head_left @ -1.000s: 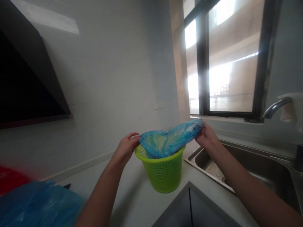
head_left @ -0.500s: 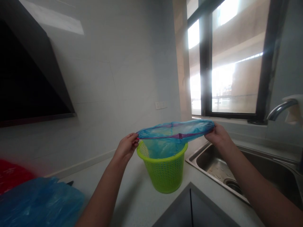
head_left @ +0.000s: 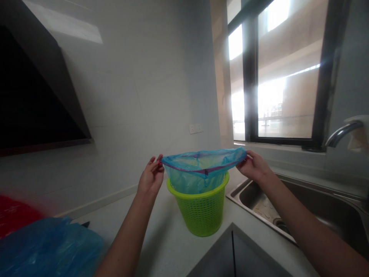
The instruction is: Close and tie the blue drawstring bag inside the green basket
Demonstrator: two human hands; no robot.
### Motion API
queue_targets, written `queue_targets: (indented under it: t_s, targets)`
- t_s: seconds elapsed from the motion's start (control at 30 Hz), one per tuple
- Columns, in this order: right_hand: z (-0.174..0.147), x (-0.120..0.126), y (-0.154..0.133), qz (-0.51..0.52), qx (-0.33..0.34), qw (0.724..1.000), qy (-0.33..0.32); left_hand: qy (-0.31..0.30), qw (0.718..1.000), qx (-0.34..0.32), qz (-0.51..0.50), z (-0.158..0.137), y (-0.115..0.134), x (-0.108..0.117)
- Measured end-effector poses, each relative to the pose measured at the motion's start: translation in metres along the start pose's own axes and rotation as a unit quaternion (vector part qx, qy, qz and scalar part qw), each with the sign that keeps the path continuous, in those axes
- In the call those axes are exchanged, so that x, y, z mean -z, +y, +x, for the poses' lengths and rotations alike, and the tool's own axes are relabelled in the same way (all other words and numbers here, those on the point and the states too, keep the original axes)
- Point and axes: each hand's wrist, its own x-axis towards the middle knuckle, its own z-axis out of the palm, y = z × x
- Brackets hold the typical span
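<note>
A lime-green perforated plastic basket stands on the pale countertop in the corner. A translucent blue bag with a purple drawstring hangs into it, its mouth stretched open just above the rim. My left hand pinches the bag's left edge. My right hand grips its right edge, over the sink's near corner.
A steel sink with a tap lies to the right, below a window. A black range hood hangs at left. Blue plastic and something red lie at lower left. A dark panel sits in front.
The bag's mouth went from bunched to stretched wide between my hands. It has since come down a little, and my hands have drawn closer together around the basket's rim.
</note>
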Motion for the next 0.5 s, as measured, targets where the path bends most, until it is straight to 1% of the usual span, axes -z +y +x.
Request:
queue_targets:
  t_s: [0.1,0.27,0.33,0.4,0.5]
  targets:
    - [0.003,0.001,-0.002,0.054,0.045,0.998,-0.011,-0.005,0.999,0.0,0.048,-0.004,-0.001,-0.002]
    - [0.004,0.004,-0.006,0.1,0.099,0.99,0.005,-0.002,0.994,0.021,0.107,-0.012,-0.006,-0.006]
    - [0.005,0.003,-0.005,0.088,0.106,0.991,0.001,0.0,0.992,0.044,0.119,-0.014,-0.008,-0.007]
    - [0.006,0.002,-0.002,0.06,0.112,0.992,0.002,0.012,0.991,0.053,0.121,-0.014,-0.009,-0.008]
    - [0.007,0.001,0.006,0.014,0.149,0.989,0.002,0.038,0.993,0.027,0.112,-0.011,-0.012,-0.008]
